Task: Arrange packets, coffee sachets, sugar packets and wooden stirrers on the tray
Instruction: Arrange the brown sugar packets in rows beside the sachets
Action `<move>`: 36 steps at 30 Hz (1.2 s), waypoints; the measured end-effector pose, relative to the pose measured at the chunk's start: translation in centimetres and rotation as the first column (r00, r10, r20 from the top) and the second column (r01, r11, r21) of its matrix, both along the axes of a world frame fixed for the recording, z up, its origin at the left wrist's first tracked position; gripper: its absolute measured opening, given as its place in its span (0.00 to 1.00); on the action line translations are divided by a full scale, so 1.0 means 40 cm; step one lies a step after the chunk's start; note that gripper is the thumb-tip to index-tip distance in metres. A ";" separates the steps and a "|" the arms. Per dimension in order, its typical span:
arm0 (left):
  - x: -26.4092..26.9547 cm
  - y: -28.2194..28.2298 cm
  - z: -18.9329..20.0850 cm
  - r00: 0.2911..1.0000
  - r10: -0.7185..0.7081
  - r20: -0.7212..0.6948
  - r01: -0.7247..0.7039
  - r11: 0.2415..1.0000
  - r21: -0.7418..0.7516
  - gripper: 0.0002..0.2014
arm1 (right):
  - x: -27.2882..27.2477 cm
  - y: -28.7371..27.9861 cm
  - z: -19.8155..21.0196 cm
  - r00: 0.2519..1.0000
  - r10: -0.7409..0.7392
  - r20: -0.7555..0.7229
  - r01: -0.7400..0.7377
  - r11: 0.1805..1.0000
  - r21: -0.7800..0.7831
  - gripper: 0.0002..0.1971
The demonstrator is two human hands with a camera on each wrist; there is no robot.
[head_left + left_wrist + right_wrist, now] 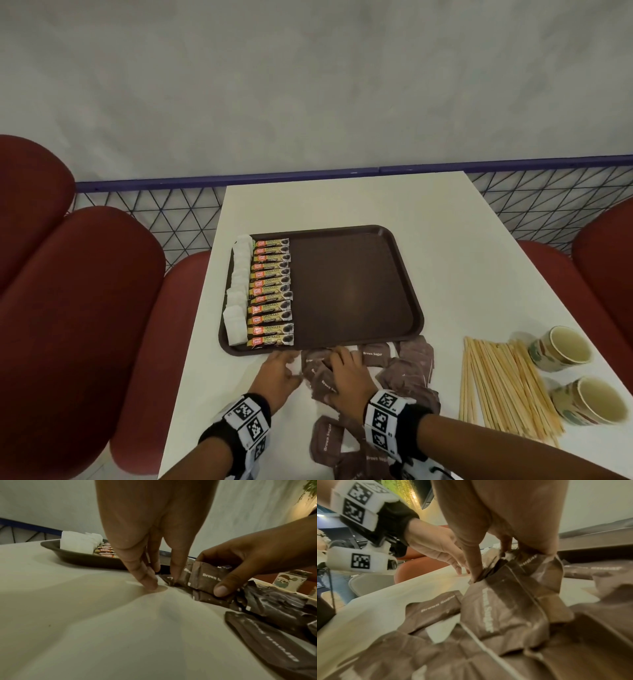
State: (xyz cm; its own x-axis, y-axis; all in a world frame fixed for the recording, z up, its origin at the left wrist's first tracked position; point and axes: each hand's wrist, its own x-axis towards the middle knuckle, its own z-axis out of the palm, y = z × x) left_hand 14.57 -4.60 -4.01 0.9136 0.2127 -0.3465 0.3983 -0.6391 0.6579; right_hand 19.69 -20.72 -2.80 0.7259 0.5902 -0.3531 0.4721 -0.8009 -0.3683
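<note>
though the brown sugar packets lie in a loose heap on the table, just near of the tray's near edge, a few of them are already gathered upright in the right hand, whose thumb and fingers curl round the small bundle, as the left wrist view shows plainly. the left hand is just left of that bundle, fingers pointing down with their tips at the packets' left edge and on the table; it looks to be squaring the stack rather than gripping it, fingers close together and fairly straight.

these packets are likely light, soft paper pouches with loose grains inside: they crumple and slide over each other, so a bundle is best taken across its flat faces, thumb on one side and fingers on the other, pinched firmly enough that the middle ones don't slip out.

the tray is far of the hands; its left side holds a column of white packets and, beside them, a column of coffee sachets, leaving the middle and right bare for the sugar. right of the heap lie the wooden stirrers, and right again two paper cups.
</note>
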 end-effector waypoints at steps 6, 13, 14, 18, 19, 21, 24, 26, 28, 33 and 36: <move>-0.019 -0.029 -0.010 0.987 -0.159 0.004 0.157 0.979 0.130 0.13 | -0.011 0.007 -0.013 1.000 0.011 0.017 -0.011 1.000 0.027 0.34; -0.043 -0.020 -0.017 0.973 -0.229 -0.021 0.229 0.965 0.124 0.14 | -0.009 0.005 -0.012 0.998 -0.013 -0.064 0.020 0.994 0.107 0.31; -0.041 -0.017 -0.016 0.978 -0.207 -0.017 0.208 0.973 0.103 0.14 | -0.009 0.008 -0.008 0.996 -0.032 -0.082 0.041 0.993 0.112 0.33; -0.033 -0.014 -0.003 0.996 -0.083 -0.012 0.083 0.997 -0.003 0.17 | 0.001 0.016 0.023 0.981 -0.067 -0.180 0.085 0.992 0.090 0.41; -0.031 -0.014 -0.004 0.998 -0.058 -0.015 0.058 0.998 -0.025 0.19 | 0.004 0.018 0.027 0.980 -0.057 -0.191 0.070 0.996 0.063 0.43; -0.030 -0.014 -0.006 0.999 -0.029 -0.028 0.027 0.998 -0.055 0.23 | 0.012 0.025 0.027 0.981 -0.033 -0.192 0.036 0.999 0.013 0.44; -0.027 -0.010 -0.010 0.999 -0.009 -0.042 0.004 0.994 -0.110 0.22 | 0.020 0.034 0.024 0.988 0.055 -0.147 -0.063 0.997 -0.047 0.37; -0.025 -0.005 -0.006 0.998 -0.028 -0.052 0.020 0.987 -0.160 0.21 | 0.024 0.038 0.028 0.984 0.123 -0.130 -0.137 0.984 -0.112 0.32; -0.022 0.003 0.007 0.996 -0.065 -0.062 0.051 0.976 -0.212 0.20 | 0.028 0.039 0.032 0.978 0.149 -0.145 -0.169 0.977 -0.132 0.30; -0.004 0.064 0.050 1.000 0.005 -0.029 -0.012 0.963 -0.268 0.08 | 0.057 0.045 0.047 0.953 0.183 -0.241 -0.210 0.973 -0.093 0.25; 0.011 0.084 0.088 0.985 0.163 0.053 -0.140 0.944 -0.300 0.02 | 0.092 0.053 0.077 0.923 0.180 -0.339 -0.186 0.982 0.015 0.24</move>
State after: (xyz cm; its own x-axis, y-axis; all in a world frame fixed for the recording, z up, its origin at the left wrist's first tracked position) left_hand 15.01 -1.25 -0.47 0.9048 0.2495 -0.3452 0.4166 -0.3491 0.8394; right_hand 23.37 -18.61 0.26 0.4418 0.6933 -0.5693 0.4610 -0.7199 -0.5189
